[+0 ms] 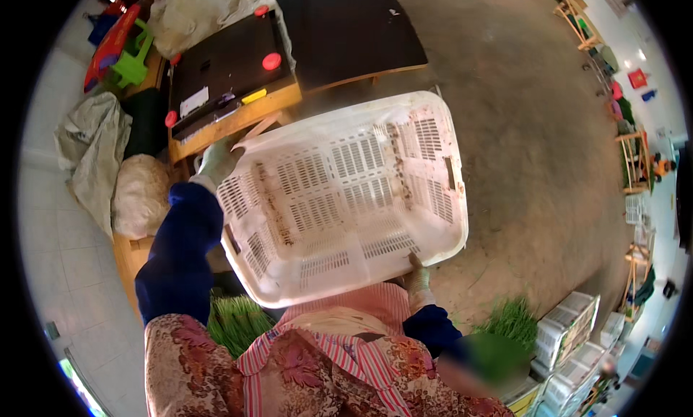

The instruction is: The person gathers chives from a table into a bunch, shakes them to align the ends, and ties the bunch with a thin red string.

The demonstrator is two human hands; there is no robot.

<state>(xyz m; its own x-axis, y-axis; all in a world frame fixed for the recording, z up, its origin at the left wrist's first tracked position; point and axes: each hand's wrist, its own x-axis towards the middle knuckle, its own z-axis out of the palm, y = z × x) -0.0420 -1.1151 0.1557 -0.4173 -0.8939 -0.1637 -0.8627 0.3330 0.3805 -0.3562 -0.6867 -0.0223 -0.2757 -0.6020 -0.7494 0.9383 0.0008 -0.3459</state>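
Observation:
A large white plastic crate [328,226] with slotted sides and floor hangs in front of my body, its inside facing me. Dirt marks its inner corners and base; nothing else shows in it. My left hand [218,163], in a pale glove, is closed on the crate's left rim, its fingers partly hidden. My right hand [416,281], also gloved, grips the near rim toward the right, thumb over the edge. Dark blue sleeves cover both forearms.
A wooden-edged table with a black box-like top [234,63] and a dark tabletop [346,31] stand ahead. Stuffed sacks [141,197] lie at left. Bundles of green stalks [234,319] sit near my body. White crates [567,330] are stacked at lower right. Bare floor [534,150] stretches right.

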